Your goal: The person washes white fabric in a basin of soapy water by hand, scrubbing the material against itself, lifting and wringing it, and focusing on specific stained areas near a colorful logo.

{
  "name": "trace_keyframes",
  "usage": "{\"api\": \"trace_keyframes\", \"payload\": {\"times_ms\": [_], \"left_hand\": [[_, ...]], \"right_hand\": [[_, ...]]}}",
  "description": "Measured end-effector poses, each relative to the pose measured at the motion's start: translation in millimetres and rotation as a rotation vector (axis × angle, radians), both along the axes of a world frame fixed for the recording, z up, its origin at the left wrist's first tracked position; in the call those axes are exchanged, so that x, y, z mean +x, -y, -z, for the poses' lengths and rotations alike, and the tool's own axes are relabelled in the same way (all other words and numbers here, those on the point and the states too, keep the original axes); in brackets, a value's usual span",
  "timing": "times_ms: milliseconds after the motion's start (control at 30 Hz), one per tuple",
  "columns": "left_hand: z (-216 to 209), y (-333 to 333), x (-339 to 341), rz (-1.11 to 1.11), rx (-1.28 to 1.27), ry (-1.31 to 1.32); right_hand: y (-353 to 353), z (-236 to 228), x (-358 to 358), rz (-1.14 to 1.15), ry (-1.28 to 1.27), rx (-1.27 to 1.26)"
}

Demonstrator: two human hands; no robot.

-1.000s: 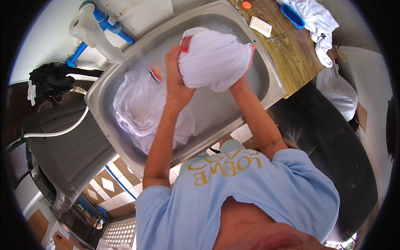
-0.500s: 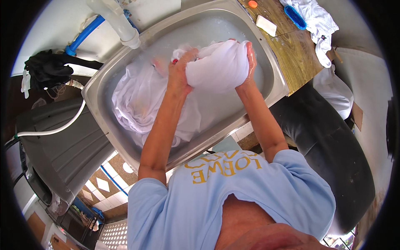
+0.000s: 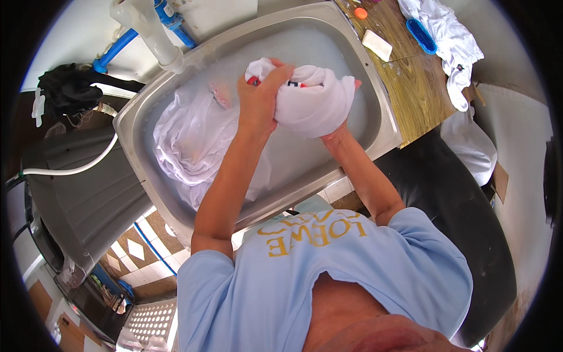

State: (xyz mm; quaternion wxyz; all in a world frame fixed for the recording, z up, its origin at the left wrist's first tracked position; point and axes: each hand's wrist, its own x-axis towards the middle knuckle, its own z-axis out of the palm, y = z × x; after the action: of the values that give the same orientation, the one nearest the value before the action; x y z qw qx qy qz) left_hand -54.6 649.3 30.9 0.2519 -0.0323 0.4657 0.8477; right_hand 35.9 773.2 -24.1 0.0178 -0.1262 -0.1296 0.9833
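A bunched, wet white cloth (image 3: 314,105) with small red and dark details is held above the cloudy water of a steel sink (image 3: 384,117). My left hand (image 3: 259,97) grips its left end, fingers closed over a fold. From below and the right, my right hand (image 3: 335,136) supports the bundle; the cloth hides most of its fingers. Another heap of white cloth (image 3: 190,141) lies partly under water on the left side of the sink. Just beyond that heap, a pinkish patch (image 3: 220,95) shows at the water's surface.
Right of the sink, a wooden counter (image 3: 404,76) bears a white soap bar (image 3: 376,45), a blue brush (image 3: 421,36), an orange round piece (image 3: 360,13) and white clothing (image 3: 446,35). A white pipe (image 3: 155,41) reaches the sink's far left rim. A black cushioned seat (image 3: 457,217) stands at right.
The cloth bundle has turned and become more compact, showing more red and dark details. My left hand has shifted right over it, while my right hand has moved lower and underneath.
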Motion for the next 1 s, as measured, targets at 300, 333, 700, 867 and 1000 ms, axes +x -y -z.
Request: {"api": "trace_keyframes", "payload": {"times_ms": [300,333,700,867,1000], "left_hand": [[-9,-9,-5,-0.108,-0.696,-1.203],[-22,-14,-2,-0.068,-0.746,-1.308],[-37,-23,36,0.229,-0.831,-1.763],[-26,-28,44,0.387,-0.846,-1.820],[-21,-34,62,0.392,-0.795,-1.830]], "right_hand": [[-41,-3,-52,-0.318,0.179,0.177],[-49,4,-53,-0.379,-0.157,0.148],[-52,-40,-116,-1.163,-0.233,1.307],[-29,-65,-116,-1.271,-0.479,1.589],[-30,-54,-107,-1.314,-0.531,1.662]]}}
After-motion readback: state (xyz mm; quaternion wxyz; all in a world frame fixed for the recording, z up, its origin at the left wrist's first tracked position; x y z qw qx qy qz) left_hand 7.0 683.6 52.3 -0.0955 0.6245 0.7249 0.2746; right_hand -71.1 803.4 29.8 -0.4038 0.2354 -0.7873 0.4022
